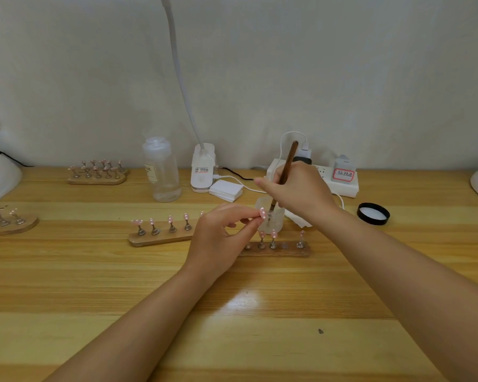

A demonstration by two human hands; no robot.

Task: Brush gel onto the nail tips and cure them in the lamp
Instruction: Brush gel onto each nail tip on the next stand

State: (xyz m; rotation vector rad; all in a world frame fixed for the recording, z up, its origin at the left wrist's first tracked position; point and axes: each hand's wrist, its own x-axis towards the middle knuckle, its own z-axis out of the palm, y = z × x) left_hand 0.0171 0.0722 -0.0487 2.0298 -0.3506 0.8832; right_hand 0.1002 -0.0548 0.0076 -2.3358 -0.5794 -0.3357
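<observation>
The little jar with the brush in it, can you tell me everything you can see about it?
The small jar is a cloudy, see-through cup that looks like plastic or frosted glass. It stands upright and open on the wooden table, behind the dark nail stand. The brush dips into it from above, held by the right hand. The left hand holds a pink dotted nail tip in front of its rim. What it holds is unclear.

A nail-art workbench: wooden desk [94, 285] carried racks of nail tips [160, 230] (pink, dotted) and a clip lamp [203, 168].
</observation>
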